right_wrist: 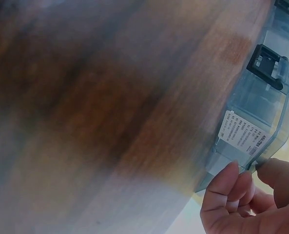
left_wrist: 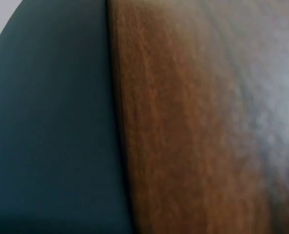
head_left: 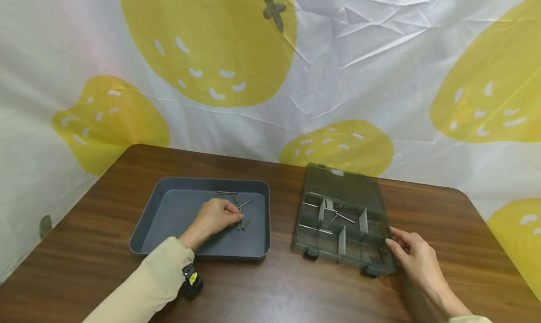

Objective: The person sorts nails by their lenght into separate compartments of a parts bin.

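My left hand [head_left: 216, 216] reaches into the grey tray [head_left: 169, 219], its thumb and fingertips drawn together right at several thin metal nails or screws [head_left: 247, 223] near the tray's right side. I cannot tell whether a fastener is between those fingertips. The left wrist view shows the tray's outer wall [left_wrist: 51, 117], not the hand. My right hand [head_left: 418, 259] grips the right edge of a clear grey organizer box [head_left: 321, 241], thumb and curled fingers at its corner, as the right wrist view also shows. Its lid [head_left: 344, 187] is raised at the back; long thin fasteners [head_left: 346, 218] lie in several compartments.
The wooden table [head_left: 279, 290] carries both containers, tray left and box right. White dividers [head_left: 341, 241] split the box, and black latches [right_wrist: 268, 66] sit along its front beside a white label [right_wrist: 244, 134]. Behind the table hangs a yellow-patterned white cloth [head_left: 321, 79].
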Motion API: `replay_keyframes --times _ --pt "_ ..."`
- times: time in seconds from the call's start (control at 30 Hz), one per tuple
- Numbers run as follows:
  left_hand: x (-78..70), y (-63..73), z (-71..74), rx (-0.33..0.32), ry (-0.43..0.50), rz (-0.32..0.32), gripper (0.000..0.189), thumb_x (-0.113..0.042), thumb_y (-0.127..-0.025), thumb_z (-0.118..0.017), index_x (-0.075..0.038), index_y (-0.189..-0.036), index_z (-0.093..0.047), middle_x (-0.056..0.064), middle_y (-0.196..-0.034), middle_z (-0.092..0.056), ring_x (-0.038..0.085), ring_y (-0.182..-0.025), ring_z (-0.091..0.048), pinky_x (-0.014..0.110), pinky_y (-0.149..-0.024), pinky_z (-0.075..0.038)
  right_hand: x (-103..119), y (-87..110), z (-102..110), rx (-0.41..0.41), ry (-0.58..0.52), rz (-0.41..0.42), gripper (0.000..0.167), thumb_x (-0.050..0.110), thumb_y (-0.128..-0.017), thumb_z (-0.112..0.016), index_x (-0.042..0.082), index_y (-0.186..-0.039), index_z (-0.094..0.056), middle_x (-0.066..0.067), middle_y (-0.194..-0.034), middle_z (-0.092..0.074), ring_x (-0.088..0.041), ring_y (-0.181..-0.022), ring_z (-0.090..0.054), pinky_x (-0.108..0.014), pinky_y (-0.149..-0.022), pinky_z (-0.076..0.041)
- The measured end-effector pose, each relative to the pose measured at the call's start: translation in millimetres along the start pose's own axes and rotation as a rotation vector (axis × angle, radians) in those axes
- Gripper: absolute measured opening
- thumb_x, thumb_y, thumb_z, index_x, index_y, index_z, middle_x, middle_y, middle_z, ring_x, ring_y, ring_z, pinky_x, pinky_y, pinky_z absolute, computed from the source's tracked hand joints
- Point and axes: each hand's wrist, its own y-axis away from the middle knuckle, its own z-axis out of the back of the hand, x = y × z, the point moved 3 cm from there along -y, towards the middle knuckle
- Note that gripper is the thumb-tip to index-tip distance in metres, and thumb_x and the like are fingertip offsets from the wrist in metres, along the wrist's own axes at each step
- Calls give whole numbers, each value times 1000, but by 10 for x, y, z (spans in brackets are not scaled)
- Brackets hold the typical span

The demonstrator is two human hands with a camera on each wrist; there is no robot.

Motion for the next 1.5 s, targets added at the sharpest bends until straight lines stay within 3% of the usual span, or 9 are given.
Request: replay_keyframes --times 0.17,0.4,0.7,0.97,1.5 --pt "2 1 -17 -4 -58 18 14 -21 -78 -73 -8 -79 -72 2 -74 -71 8 -64 -57 26 -61 -43 3 0 -30 3 2 -2 31 4 -84 -67 -13 -110 -62 -3 -73 -49 2 -61 -37 -21 -51 -36" --pt "20 -22 -36 -44 -110 -8 12 -22 -76 -74 -12 -71 -71 -5 -64 -66 9 -61 -51 27 -59 -40 20 -9 -42 -12 9 12 30 3 -83 -68 -12 -109 -63 -2 -71 -47 2 -60 -36 -21 -51 -35" --pt "33 -24 -46 -50 -123 28 11 -21 -76 -73 -13 -67 -72 -8 -55 -60 11 -61 -51 27 -60 -39 18 -11 -56 12 5 5 32 3 -84 -67 -14 -110 -61 -3 -73 -48 1 -60 -36 -20 -50 -35" --pt "22 -30 -69 -73 -131 -11 9 -16 -74 -71 -14 -66 -74 -7 -58 -63 10 -60 -52 28 -59 -41 4 1 -50 -13 10 17 30 2 -83 -68 -13 -108 -62 -2 -72 -48 2 -60 -36 -21 -50 -33" --pt "31 -65 -90 -81 -128 -3 15 -11 -73 -68 -13 -58 -70 -7 -50 -58 9 -53 -48 25 -55 -36 -3 1 -53 -18 6 20 30 5 -84 -67 -12 -109 -63 -2 -72 -47 2 -61 -36 -21 -50 -33"
